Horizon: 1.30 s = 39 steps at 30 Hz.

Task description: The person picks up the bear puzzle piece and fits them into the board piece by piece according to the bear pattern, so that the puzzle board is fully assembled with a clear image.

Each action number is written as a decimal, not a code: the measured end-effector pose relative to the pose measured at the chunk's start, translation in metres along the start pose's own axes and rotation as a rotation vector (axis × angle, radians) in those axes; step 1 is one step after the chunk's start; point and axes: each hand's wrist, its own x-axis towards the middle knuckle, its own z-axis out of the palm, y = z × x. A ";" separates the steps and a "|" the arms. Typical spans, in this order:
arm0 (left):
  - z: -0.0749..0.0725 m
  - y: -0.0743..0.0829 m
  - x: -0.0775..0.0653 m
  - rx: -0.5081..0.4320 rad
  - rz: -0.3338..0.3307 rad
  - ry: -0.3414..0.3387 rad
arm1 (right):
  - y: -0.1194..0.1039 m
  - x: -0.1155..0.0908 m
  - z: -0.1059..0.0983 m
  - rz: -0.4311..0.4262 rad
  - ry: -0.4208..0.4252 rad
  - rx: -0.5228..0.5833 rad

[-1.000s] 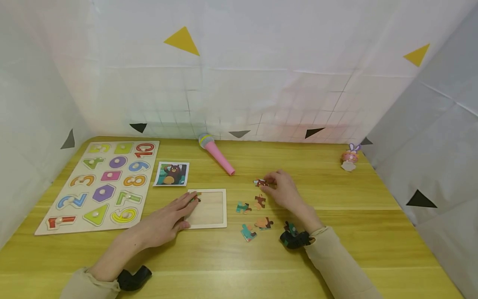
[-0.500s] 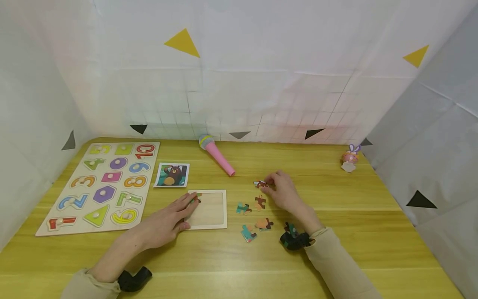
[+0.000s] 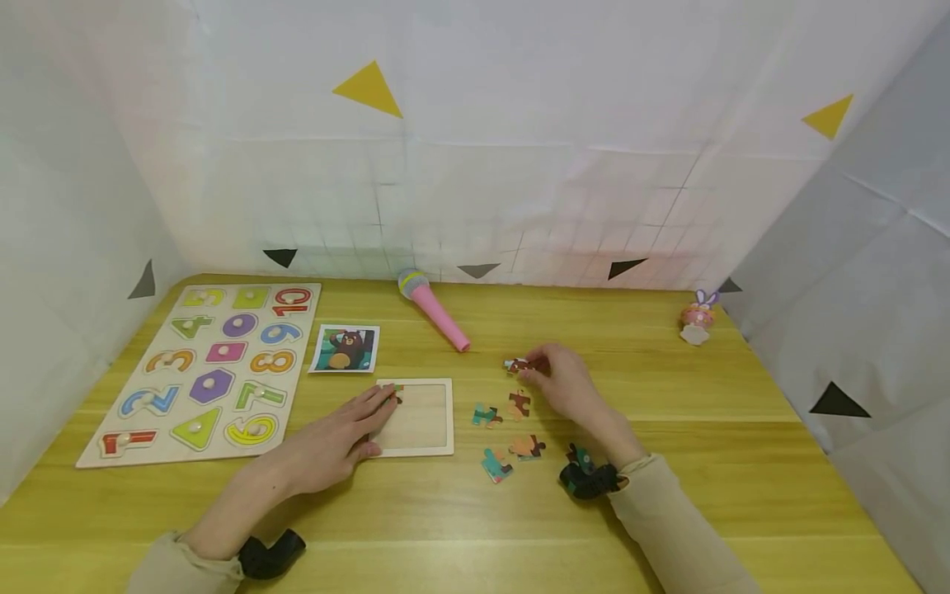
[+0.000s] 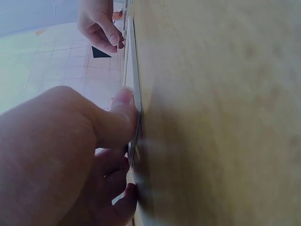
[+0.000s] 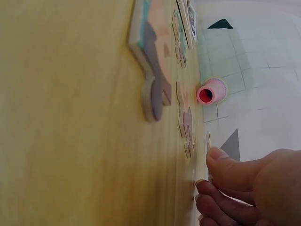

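One jigsaw piece [image 3: 517,365], long axis crosswise

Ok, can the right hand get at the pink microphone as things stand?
Probably yes: the right hand pinches a puzzle piece, but only bare table lies between that and the microphone.

Head view looks down; wrist views skim the table [image 3: 779,495].

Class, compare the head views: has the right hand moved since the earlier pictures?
No, not visibly: the right hand keeps its place relative to the pink microphone; the whole picture has shifted slightly.
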 end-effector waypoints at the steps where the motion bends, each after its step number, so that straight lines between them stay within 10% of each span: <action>1: 0.000 0.000 0.000 0.001 0.001 0.000 | 0.000 0.000 0.000 -0.001 0.001 -0.003; 39: 0.001 -0.001 0.000 -0.007 -0.004 0.001 | -0.060 -0.003 0.033 -0.264 0.002 0.032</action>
